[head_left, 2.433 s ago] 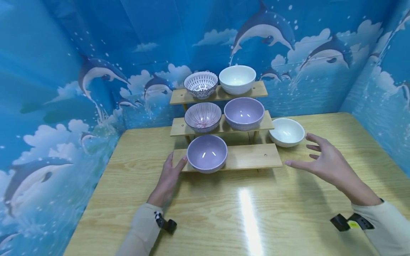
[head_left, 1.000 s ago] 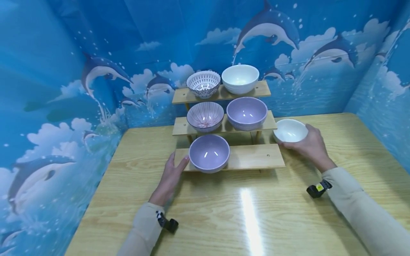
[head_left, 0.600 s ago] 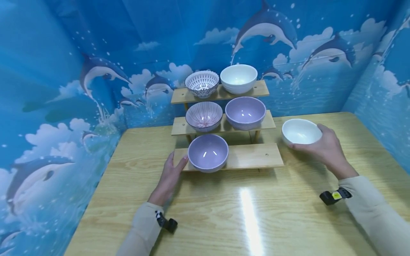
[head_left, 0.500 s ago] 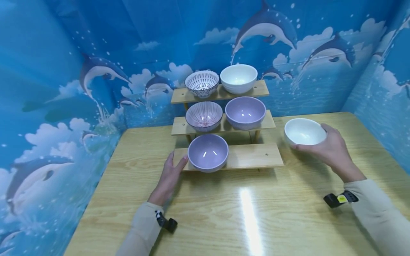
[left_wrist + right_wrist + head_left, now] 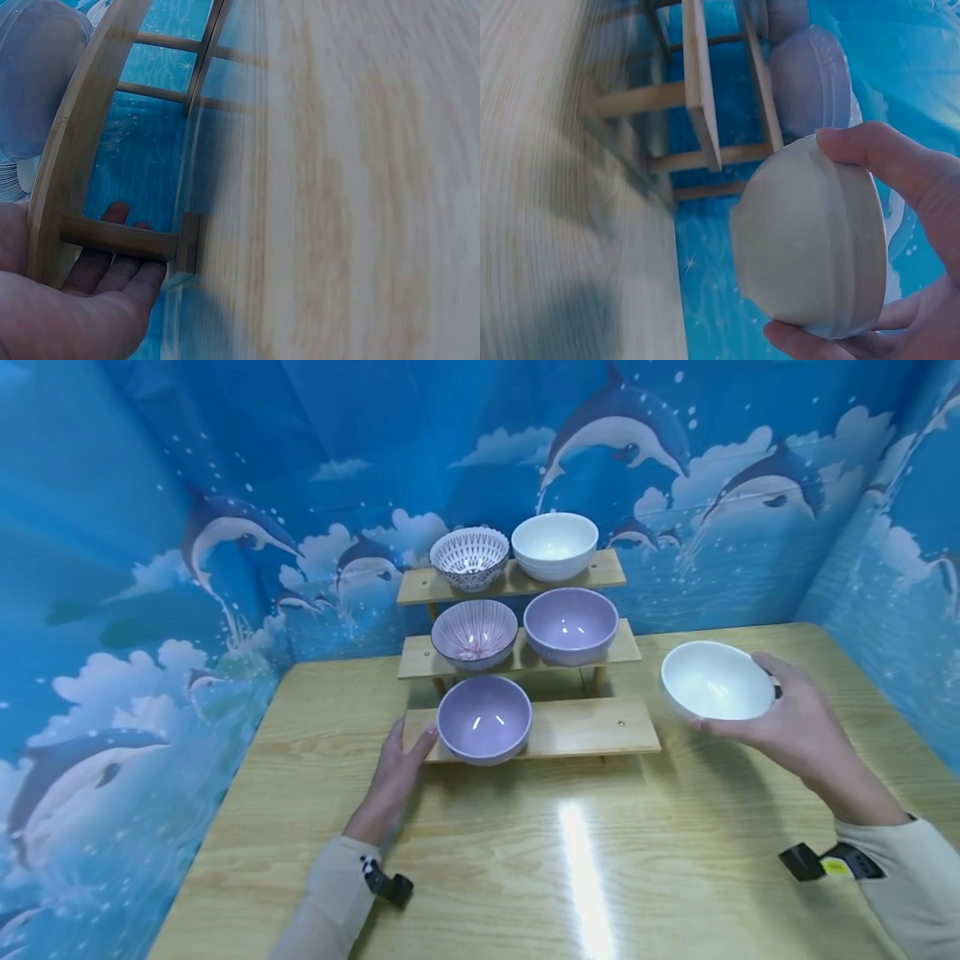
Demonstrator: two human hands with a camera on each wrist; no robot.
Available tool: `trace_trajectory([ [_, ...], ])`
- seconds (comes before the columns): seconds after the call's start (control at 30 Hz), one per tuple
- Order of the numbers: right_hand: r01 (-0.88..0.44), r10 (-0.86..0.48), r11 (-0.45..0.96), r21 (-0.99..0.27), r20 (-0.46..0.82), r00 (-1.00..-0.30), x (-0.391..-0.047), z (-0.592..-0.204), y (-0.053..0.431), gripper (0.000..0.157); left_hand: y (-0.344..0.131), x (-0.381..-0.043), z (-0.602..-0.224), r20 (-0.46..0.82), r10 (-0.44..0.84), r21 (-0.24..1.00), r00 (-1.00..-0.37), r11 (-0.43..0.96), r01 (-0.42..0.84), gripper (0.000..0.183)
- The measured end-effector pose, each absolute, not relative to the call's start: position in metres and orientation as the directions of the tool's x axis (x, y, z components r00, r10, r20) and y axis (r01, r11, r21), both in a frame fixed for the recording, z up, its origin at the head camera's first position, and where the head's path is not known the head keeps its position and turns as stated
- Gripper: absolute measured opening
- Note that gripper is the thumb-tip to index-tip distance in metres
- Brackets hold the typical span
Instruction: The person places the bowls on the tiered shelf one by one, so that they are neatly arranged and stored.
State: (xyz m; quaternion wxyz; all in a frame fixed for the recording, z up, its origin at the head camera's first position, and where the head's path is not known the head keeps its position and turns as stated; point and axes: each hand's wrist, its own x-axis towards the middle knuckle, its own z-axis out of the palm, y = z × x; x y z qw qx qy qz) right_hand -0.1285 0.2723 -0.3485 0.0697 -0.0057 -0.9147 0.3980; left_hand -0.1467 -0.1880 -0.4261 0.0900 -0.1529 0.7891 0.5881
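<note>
At the right of the head view, my right hand (image 5: 798, 727) grips a white bowl (image 5: 716, 681) by its side, thumb on the near side and fingers round the far side. In the right wrist view the bowl (image 5: 810, 240) is off the table, its foot facing the stand. My left hand (image 5: 390, 777) holds the left end of the lowest board of a three-tier wooden stand (image 5: 585, 727). The left wrist view shows its fingers (image 5: 112, 274) behind a short leg below that board. Beside that thumb a purple bowl (image 5: 485, 720) sits on the board.
Another purple bowl (image 5: 572, 627) and a striped bowl (image 5: 475, 635) stand on the middle board. The top board bears a patterned bowl (image 5: 470, 558) and a second white bowl (image 5: 555, 547). A dolphin-print backdrop (image 5: 360, 460) encloses the wooden table (image 5: 487, 860) at the back and sides.
My right hand has reached the white bowl beside the stand, gripped it, lifted it and drawn it rightward and nearer. The left hand stays at the stand's lowest board.
</note>
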Motion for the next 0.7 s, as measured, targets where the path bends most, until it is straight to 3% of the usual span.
trace_trajectory([
  [0.23,-0.045,0.022,0.705,-0.708,0.085,-0.996,-0.119,-0.343,0.256,0.119,-0.188,-0.147,-0.426,-0.329,-0.143,0.896,-0.933,0.264,-0.356,0.104],
  [0.7,-0.078,-0.054,0.695,-0.714,0.055,-0.997,-0.111,-0.335,0.22,0.125,-0.187,-0.147,-0.426,-0.338,-0.14,0.892,-0.931,0.269,-0.364,0.102],
])
